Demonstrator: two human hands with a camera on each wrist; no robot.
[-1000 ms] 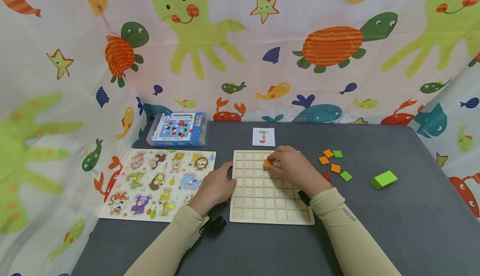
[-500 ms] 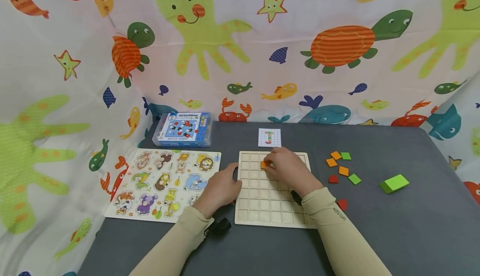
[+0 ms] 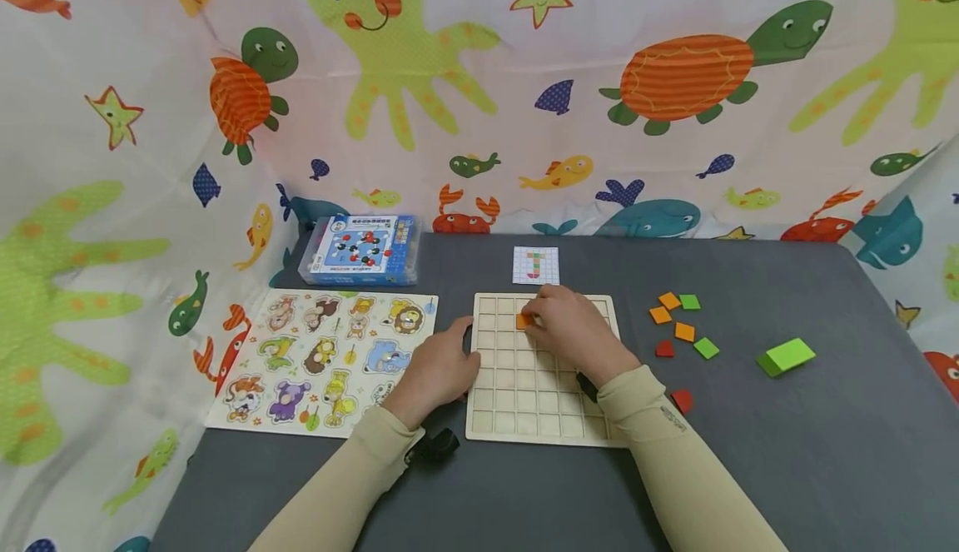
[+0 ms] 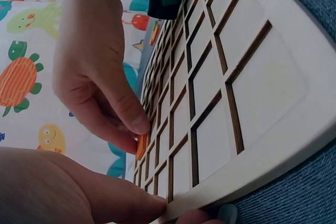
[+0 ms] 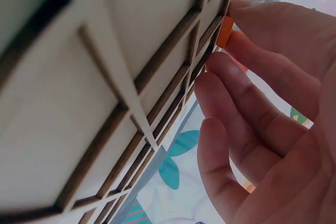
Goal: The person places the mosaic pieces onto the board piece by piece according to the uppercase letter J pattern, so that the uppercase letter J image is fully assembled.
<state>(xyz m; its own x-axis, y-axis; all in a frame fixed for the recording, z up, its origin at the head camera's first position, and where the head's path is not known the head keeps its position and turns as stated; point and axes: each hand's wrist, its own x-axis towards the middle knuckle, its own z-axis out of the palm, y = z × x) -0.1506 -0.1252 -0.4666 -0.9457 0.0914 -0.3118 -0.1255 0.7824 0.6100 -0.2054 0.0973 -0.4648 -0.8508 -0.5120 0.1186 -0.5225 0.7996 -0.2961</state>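
A wooden grid board (image 3: 545, 427) lies at the middle of the table. My left hand (image 3: 437, 373) grips its left edge; in the left wrist view the thumb (image 4: 142, 203) rests on the rim, with fingertips at the underside. Over the board's far row, my right hand (image 3: 573, 327) pinches a small orange square tile (image 3: 523, 320) between thumb and forefinger. The right wrist view has that orange tile (image 5: 225, 31) tilted close over the grid slats, the other fingers loosely bent. A second bit of orange shows past the thumb tip. The cells under the right hand are hidden.
Loose orange tiles (image 3: 684, 331), green tiles (image 3: 706, 348) and red pieces (image 3: 682, 401) lie right of the board, with a green block (image 3: 787, 357) farther right. A patterned card (image 3: 535, 266) sits behind. At left are an animal puzzle board (image 3: 322, 360) and a boxed set (image 3: 360, 251).
My right hand has shifted left along the board's far row with the orange tile, and a red piece beside the sleeve has come into view. The left hand stays at the board's edge.
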